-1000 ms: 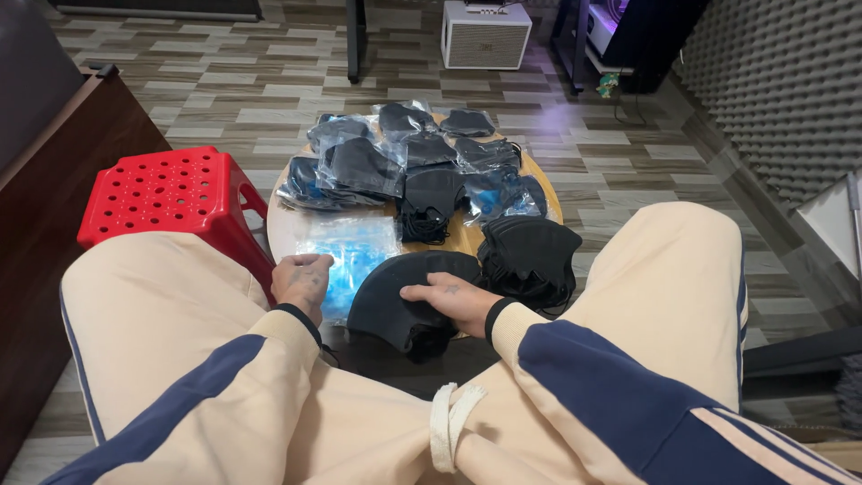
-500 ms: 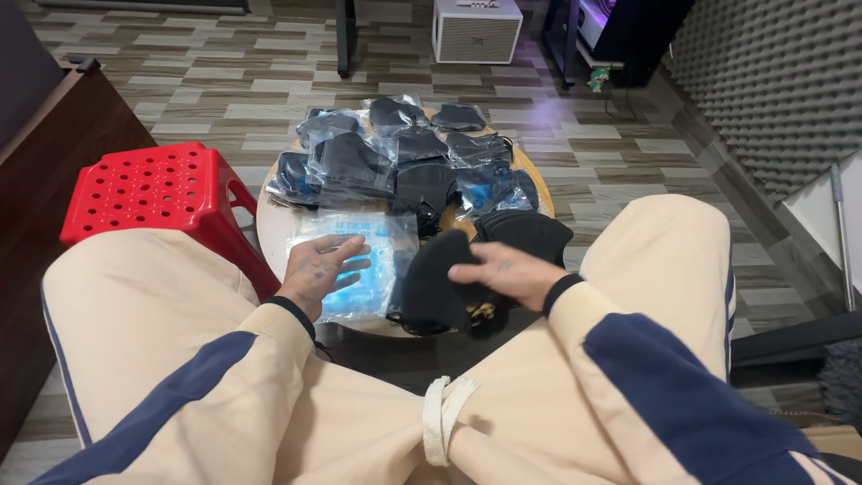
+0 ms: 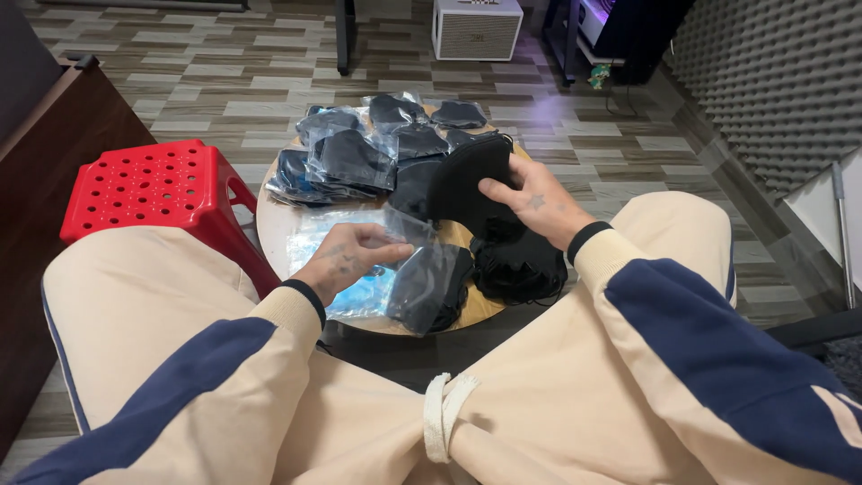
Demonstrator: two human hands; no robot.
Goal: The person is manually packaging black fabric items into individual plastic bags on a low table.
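Observation:
My right hand (image 3: 525, 199) holds a stack of black face masks (image 3: 467, 180) lifted upright above the small round wooden table (image 3: 269, 229). My left hand (image 3: 346, 260) pinches the mouth of a clear plastic bag (image 3: 426, 283) that has a black mask inside it. Under that hand lies a pile of empty clear bags (image 3: 310, 247). A loose heap of black masks (image 3: 521, 265) sits on the table just below my right hand. Several bagged black masks (image 3: 350, 162) are piled at the table's far side.
A red perforated plastic stool (image 3: 153, 189) stands to the left of the table, beside dark wooden furniture (image 3: 45, 153). A white speaker box (image 3: 476, 27) rests on the tiled floor beyond. Grey foam panels (image 3: 772, 81) line the right wall. My knees flank the table.
My right hand has lifted the mask stack up and away from the table. My left hand has moved from the bag pile to grip a bag holding a mask.

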